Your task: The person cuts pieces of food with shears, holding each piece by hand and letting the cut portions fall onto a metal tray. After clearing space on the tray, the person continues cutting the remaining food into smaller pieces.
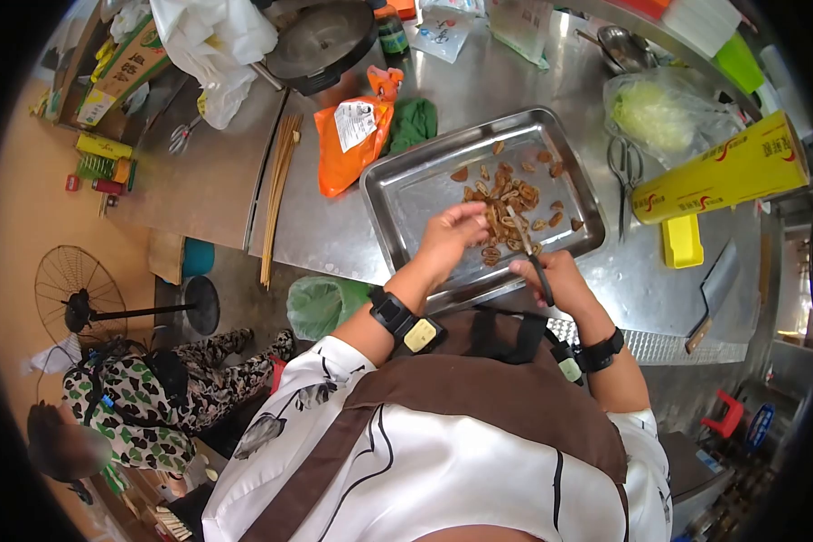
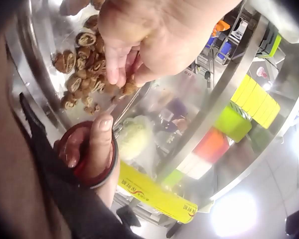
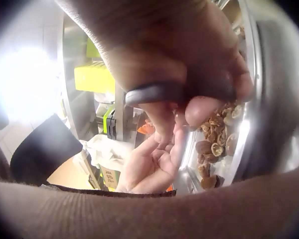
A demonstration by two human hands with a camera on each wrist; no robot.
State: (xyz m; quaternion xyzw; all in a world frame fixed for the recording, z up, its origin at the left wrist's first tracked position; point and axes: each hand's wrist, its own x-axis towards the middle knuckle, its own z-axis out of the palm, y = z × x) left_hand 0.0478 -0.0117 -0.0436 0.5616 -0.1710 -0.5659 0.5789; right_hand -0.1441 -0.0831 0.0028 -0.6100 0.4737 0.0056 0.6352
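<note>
A metal tray (image 1: 414, 185) holds a heap of brown, hollow, ring-like food pieces (image 1: 519, 194), with pale folded insides showing in the left wrist view. Over the heap, my left hand (image 1: 452, 237) pinches a brown piece (image 2: 130, 89) between thumb and fingers. My right hand (image 1: 560, 282) grips scissors (image 1: 538, 269) by their dark handles, thumb through one loop. The blades point away from me over the pieces, close to the left fingertips. In the right wrist view, the scissors' handle loop (image 3: 154, 93) crosses the hand, and the blades are hidden.
Right of the tray lie other scissors (image 1: 625, 172), a yellow cling-film box (image 1: 723, 170), a yellow container (image 1: 682, 242) and a cleaver (image 1: 715, 285). To the left are an orange bag (image 1: 348, 154) and skewers (image 1: 280, 199). Another person (image 1: 135, 397) is at lower left.
</note>
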